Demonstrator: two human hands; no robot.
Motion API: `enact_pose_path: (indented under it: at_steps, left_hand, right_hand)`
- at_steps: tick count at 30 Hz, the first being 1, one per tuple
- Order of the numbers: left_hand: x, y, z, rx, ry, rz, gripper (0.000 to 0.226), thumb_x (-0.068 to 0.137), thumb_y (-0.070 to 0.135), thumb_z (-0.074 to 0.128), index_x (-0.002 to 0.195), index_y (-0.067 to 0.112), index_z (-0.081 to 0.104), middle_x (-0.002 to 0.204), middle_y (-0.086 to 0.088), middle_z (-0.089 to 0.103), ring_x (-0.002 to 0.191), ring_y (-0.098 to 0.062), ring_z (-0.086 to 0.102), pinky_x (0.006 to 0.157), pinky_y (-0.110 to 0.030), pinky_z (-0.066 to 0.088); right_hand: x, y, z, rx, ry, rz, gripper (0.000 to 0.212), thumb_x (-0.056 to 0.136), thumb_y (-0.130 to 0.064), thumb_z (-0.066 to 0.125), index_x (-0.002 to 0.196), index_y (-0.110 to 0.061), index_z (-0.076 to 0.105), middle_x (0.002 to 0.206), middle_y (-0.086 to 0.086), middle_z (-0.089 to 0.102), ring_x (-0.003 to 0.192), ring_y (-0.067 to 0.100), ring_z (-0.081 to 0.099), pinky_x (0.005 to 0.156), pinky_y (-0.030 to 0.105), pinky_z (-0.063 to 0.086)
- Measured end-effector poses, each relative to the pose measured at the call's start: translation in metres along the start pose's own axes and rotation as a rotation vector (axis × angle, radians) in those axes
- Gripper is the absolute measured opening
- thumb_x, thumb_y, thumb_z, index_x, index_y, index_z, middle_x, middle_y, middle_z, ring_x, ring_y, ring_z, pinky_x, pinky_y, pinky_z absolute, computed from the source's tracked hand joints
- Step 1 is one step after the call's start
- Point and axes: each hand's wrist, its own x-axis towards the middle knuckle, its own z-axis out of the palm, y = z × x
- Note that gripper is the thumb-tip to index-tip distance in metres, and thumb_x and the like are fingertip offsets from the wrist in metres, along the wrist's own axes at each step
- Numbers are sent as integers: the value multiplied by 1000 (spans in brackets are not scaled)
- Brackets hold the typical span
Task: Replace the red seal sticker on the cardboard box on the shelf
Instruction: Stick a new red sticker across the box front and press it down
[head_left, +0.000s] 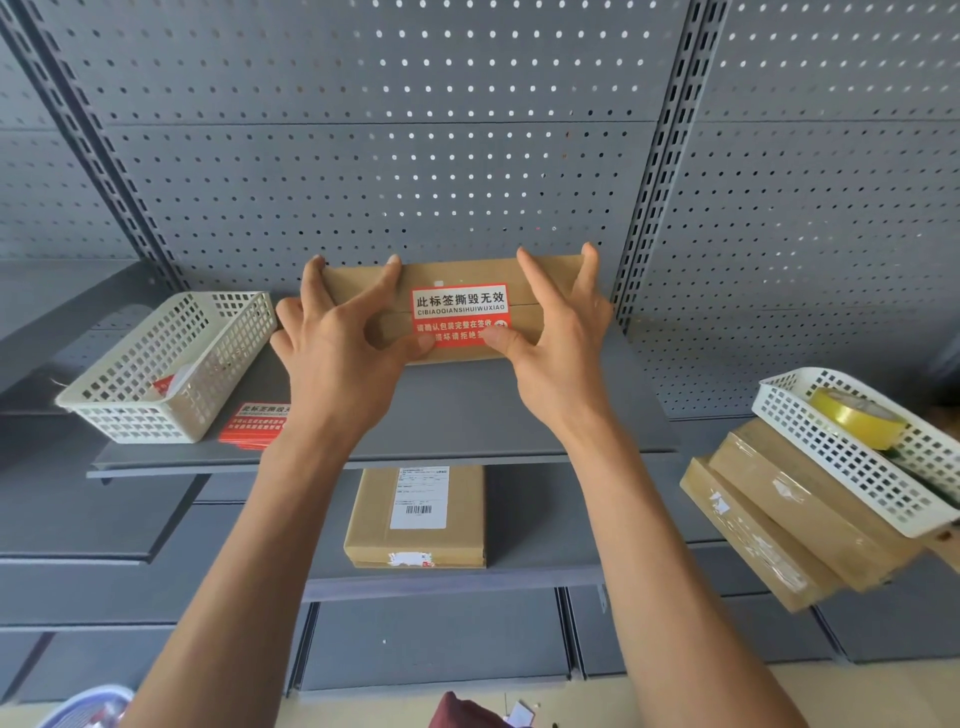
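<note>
A flat cardboard box (363, 283) stands on its edge on the grey upper shelf (467, 410), its front face towards me. A red and white seal sticker (460, 306) with printed characters lies across the box's seam. My left hand (337, 343) grips the box's left part, fingers over the top edge, thumb on the sticker's lower left corner. My right hand (558, 338) grips the right part, thumb pressing the sticker's lower right corner. A stack of spare red stickers (254, 423) lies on the shelf to the left.
A white perforated basket (171, 364) sits left on the shelf. Another labelled box (415, 514) lies on the lower shelf. At right, a white basket (852, 452) with a yellow tape roll (857, 423) rests on stacked boxes (779, 525). Perforated grey panels stand behind.
</note>
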Motion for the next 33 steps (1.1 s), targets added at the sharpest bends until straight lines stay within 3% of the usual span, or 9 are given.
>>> enact_pose_path:
  at_steps: [4, 8, 10, 12, 16, 18, 21, 26, 33]
  left_hand:
    - [0, -3, 1, -11, -9, 11, 66, 87, 43, 74, 144, 55, 43, 167, -10, 14, 138, -28, 22, 108, -35, 16]
    - [-2, -6, 0, -36, -18, 26, 63, 89, 40, 71, 144, 54, 45, 167, -10, 14, 140, -30, 22, 114, -40, 17]
    - [-2, -7, -1, -118, 6, -2, 61, 84, 45, 69, 141, 53, 49, 167, -6, 17, 141, -25, 22, 115, -37, 15]
    - [-1, -4, 1, -242, 68, -74, 57, 80, 55, 64, 137, 50, 55, 165, -2, 22, 143, -21, 21, 116, -36, 16]
    - [-2, 5, 9, -257, 136, -106, 54, 86, 58, 67, 137, 45, 58, 165, -5, 24, 143, -23, 21, 110, -31, 22]
    - [-3, 6, 10, -222, 128, -103, 55, 86, 54, 70, 139, 45, 56, 166, -7, 21, 142, -23, 21, 112, -35, 24]
    - [-2, 4, 8, -214, 94, -91, 58, 87, 50, 72, 142, 44, 53, 167, -9, 17, 143, -24, 19, 115, -41, 24]
    - [-3, 0, 5, -190, 49, -72, 64, 86, 43, 75, 145, 45, 49, 168, -11, 11, 143, -26, 16, 115, -39, 20]
    - [-6, -3, 3, -111, -57, -39, 87, 78, 37, 83, 152, 43, 37, 168, -12, -4, 145, -29, 11, 118, -46, 20]
  right_hand:
    - [1, 3, -4, -17, -4, -8, 71, 91, -16, 73, 152, -34, 42, 170, 8, -6, 144, 32, 18, 120, 41, 22]
    - [-1, 9, -10, 6, 16, -31, 64, 95, 1, 60, 150, -30, 46, 170, 4, 2, 144, 28, 20, 104, 12, 16]
    - [-2, 9, -11, 69, 50, -28, 58, 96, -2, 57, 148, -26, 50, 169, 3, 11, 146, 25, 22, 102, 9, 15]
    - [-4, 4, -6, 135, 130, -4, 51, 96, -20, 63, 146, -23, 53, 166, 3, 23, 146, 23, 25, 107, 14, 16]
    - [-5, -6, 11, 166, 271, 84, 63, 88, -44, 73, 145, -23, 54, 162, 5, 31, 144, 23, 28, 112, 27, 22]
    - [-4, -4, 14, 147, 274, 90, 67, 86, -44, 75, 145, -24, 52, 163, 8, 30, 143, 26, 28, 113, 35, 25]
    - [-3, 1, 12, 126, 207, 53, 68, 85, -41, 77, 147, -29, 51, 166, 8, 22, 144, 26, 23, 113, 36, 22]
    - [-3, 8, 7, 80, 110, 5, 72, 84, -32, 79, 149, -32, 47, 168, 8, 11, 147, 27, 16, 119, 43, 22]
    - [-3, 15, -1, 17, -22, -22, 80, 85, -29, 79, 153, -37, 38, 169, 6, -6, 151, 23, 4, 123, 51, 20]
